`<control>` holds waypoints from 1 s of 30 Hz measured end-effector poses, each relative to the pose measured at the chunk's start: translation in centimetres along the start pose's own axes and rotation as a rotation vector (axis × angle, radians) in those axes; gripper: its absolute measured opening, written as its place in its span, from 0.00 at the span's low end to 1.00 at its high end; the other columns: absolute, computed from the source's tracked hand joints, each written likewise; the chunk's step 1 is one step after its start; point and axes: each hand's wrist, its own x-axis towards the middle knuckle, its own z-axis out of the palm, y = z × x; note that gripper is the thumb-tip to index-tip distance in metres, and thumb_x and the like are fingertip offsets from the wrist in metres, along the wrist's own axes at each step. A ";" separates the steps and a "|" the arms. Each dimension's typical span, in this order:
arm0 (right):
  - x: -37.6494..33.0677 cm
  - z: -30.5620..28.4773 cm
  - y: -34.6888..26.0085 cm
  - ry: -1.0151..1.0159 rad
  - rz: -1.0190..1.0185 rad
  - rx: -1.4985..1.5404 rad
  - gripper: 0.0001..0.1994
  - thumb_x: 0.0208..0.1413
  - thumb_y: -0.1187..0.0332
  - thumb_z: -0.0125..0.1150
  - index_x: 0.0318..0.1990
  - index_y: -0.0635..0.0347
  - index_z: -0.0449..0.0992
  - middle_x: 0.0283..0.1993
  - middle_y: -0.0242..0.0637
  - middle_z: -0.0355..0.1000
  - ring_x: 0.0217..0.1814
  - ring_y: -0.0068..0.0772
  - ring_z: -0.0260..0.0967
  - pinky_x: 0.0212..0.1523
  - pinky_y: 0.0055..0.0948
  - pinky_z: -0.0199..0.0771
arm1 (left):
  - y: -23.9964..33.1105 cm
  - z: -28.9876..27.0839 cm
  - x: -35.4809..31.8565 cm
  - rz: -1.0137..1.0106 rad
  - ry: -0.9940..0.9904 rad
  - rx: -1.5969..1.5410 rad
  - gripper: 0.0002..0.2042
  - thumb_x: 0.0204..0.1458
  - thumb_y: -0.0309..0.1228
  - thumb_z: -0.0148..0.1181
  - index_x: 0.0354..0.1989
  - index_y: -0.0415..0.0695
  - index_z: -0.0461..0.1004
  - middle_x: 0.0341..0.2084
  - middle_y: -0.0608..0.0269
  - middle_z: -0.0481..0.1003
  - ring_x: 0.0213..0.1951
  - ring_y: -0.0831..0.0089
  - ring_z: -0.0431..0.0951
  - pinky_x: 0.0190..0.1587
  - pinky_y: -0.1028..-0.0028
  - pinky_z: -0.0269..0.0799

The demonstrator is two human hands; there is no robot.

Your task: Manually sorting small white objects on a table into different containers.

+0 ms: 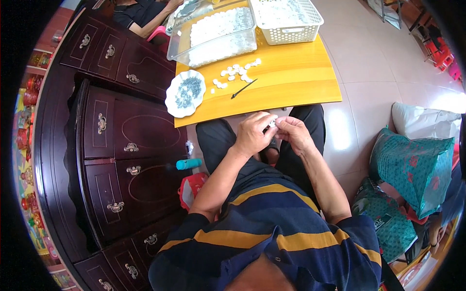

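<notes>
Just off the table's near edge, above my lap, my left hand [255, 131] pinches a small white piece [272, 123]. The fingers of my right hand [293, 132] close on the same piece from the other side. Beyond them on the wooden table [296, 80] lie several small white round pieces [233, 72] in a loose scatter. A thin black stick-like tool [244, 88] rests nearer to me. To its left stands a scalloped white dish [171, 101] holding many tiny dark bits [188, 92].
A clear plastic tray [212, 44] and a white perforated basket [291, 35], both full of white pieces, stand at the table's far side. Dark wooden drawers [131, 121] line my left. A teal bottle [189, 164] is beside them. Large green bags [410, 165] sit right. Another person's arm [154, 23] shows far left.
</notes>
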 end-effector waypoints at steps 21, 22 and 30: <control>-0.5 1.6 0.4 0.119 -0.111 0.011 0.08 0.63 0.66 0.62 0.36 0.59 0.82 0.29 0.25 0.76 0.28 0.14 0.67 0.31 0.17 0.66 | -0.1 -0.4 0.5 0.011 -0.053 -0.008 0.09 0.52 0.24 0.64 0.42 0.39 0.80 0.37 0.52 0.81 0.40 0.55 0.82 0.43 0.65 0.78; -0.5 1.8 0.3 0.119 -0.111 0.012 0.08 0.63 0.66 0.62 0.36 0.59 0.82 0.29 0.25 0.76 0.28 0.14 0.67 0.31 0.17 0.66 | -0.2 -0.5 0.5 0.010 -0.068 -0.014 0.09 0.52 0.24 0.63 0.42 0.39 0.80 0.37 0.52 0.81 0.40 0.55 0.82 0.43 0.65 0.78; -0.5 1.6 0.1 0.109 -0.129 -0.028 0.08 0.64 0.66 0.61 0.37 0.60 0.82 0.29 0.24 0.76 0.28 0.13 0.67 0.31 0.15 0.66 | -0.6 -0.5 0.6 -0.045 -0.089 -0.132 0.10 0.53 0.24 0.64 0.43 0.38 0.80 0.38 0.52 0.81 0.41 0.56 0.82 0.44 0.66 0.77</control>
